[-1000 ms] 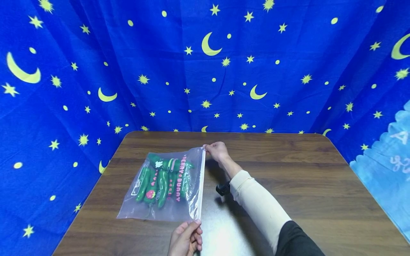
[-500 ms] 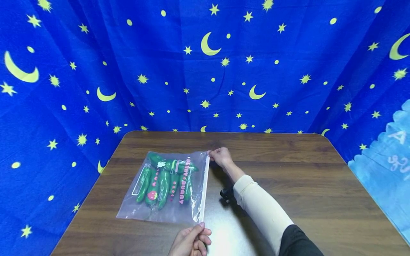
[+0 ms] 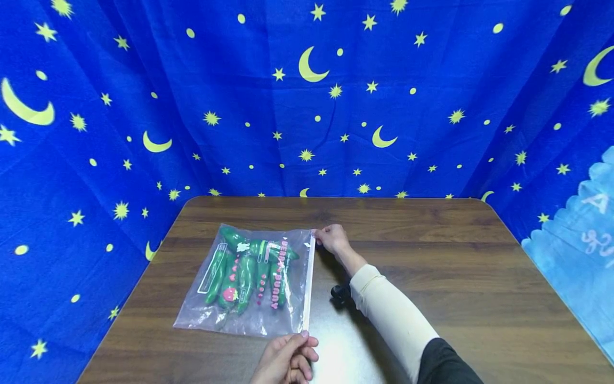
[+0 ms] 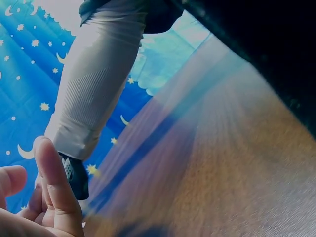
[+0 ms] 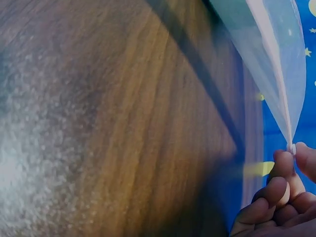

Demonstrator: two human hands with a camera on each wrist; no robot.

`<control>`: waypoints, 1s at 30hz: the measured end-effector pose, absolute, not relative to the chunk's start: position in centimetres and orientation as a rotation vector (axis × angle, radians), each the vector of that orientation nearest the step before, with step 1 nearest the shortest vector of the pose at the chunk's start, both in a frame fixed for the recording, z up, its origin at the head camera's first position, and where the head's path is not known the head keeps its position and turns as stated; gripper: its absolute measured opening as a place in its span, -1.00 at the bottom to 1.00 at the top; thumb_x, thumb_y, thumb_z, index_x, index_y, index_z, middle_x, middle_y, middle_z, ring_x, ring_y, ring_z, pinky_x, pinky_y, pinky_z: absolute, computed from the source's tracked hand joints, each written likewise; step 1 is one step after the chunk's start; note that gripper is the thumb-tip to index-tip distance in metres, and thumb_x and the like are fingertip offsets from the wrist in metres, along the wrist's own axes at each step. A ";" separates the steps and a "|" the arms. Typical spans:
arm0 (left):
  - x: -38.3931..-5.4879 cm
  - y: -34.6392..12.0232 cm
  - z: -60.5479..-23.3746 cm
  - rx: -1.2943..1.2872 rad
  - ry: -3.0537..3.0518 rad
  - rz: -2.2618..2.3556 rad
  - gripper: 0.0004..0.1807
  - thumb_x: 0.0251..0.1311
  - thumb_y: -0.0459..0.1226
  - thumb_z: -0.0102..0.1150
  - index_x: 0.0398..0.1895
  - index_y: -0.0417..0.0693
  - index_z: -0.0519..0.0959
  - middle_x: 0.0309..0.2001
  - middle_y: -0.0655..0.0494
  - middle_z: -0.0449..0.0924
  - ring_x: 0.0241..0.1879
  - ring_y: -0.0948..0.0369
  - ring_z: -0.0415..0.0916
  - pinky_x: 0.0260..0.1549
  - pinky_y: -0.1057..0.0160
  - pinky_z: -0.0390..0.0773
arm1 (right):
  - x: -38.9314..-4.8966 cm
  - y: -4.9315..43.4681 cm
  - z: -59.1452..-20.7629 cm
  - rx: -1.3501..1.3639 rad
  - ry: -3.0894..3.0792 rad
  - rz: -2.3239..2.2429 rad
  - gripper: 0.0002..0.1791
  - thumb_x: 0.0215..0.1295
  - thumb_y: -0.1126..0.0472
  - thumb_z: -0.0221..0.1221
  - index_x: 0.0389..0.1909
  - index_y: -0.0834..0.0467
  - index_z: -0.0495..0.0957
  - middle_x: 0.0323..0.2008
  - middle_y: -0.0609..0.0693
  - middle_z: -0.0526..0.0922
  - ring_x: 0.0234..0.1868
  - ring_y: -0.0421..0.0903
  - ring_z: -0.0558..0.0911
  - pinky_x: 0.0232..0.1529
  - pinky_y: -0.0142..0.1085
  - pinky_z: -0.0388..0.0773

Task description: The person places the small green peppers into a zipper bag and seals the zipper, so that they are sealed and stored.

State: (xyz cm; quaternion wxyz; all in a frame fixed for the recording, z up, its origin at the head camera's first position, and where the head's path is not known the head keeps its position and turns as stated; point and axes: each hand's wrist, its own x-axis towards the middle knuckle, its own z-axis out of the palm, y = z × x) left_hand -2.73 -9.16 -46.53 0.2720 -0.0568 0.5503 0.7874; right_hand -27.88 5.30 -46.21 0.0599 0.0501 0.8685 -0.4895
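A clear zip bag (image 3: 249, 282) with pink lettering lies on the wooden table (image 3: 431, 256), several green peppers (image 3: 242, 269) inside it. Its white zip strip (image 3: 309, 282) runs along the right edge. My right hand (image 3: 330, 238) pinches the far end of that strip, seen close in the right wrist view with the bag (image 5: 269, 64) hanging from the hand (image 5: 291, 158). My left hand (image 3: 288, 358) holds the near end of the strip at the table's front. In the left wrist view my left hand (image 4: 34, 197) shows curled fingers, with the right forearm in a cream sleeve (image 4: 94, 89) beyond.
A blue curtain (image 3: 307, 96) with yellow moons and stars hangs behind and around the table. A light blue cloth (image 3: 575, 240) stands at the right. A black wrist camera (image 3: 340, 292) sits under my right forearm. Bare wood spreads right of the bag.
The bag's zip edge has come down from raised to nearly flat on the table. Both hands shifted slightly right, still holding its two ends.
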 end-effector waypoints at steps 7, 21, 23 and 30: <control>-3.1 -9.6 -46.1 -0.091 1.470 2.149 -0.64 0.30 -0.12 0.00 -0.13 -0.27 0.51 -0.46 0.23 0.60 -0.65 0.40 0.51 -0.62 0.44 0.58 | -27.5 6.5 -45.8 0.176 2.592 -1.596 -0.60 0.19 -0.01 0.19 -0.73 0.15 0.57 -0.74 -0.10 0.51 -0.58 -0.18 0.38 -0.54 -0.40 0.26; -5.4 -10.3 -44.2 -0.128 1.936 2.321 -0.57 0.26 -0.26 0.06 0.00 -0.53 0.40 -0.41 0.14 0.58 -0.52 0.32 0.56 -0.58 0.31 0.62 | -23.1 12.8 -42.7 0.025 2.606 -1.782 -0.56 0.31 -0.01 0.09 -0.32 0.35 0.59 -0.50 0.00 0.59 -0.43 -0.17 0.53 -0.34 -0.33 0.51; -5.9 -10.6 -43.9 -0.134 2.042 2.343 -0.62 0.25 -0.31 0.07 0.01 -0.47 0.42 -0.36 0.07 0.58 -0.47 0.30 0.56 -0.55 0.28 0.64 | -22.2 13.5 -42.3 -0.004 2.634 -1.780 -0.58 0.31 0.00 0.10 -0.29 0.34 0.60 -0.48 0.02 0.60 -0.41 -0.17 0.54 -0.30 -0.31 0.54; -7.7 -11.9 -42.6 -0.012 2.501 2.309 -0.69 0.17 -0.51 0.05 0.01 -0.36 0.45 -0.20 -0.07 0.51 -0.29 0.37 0.49 -0.36 0.37 0.62 | -19.3 15.3 -41.6 -0.137 2.875 -1.682 -0.77 0.27 0.08 0.15 -0.29 0.15 0.64 -0.42 0.03 0.62 -0.43 -0.20 0.46 -0.41 -0.41 0.40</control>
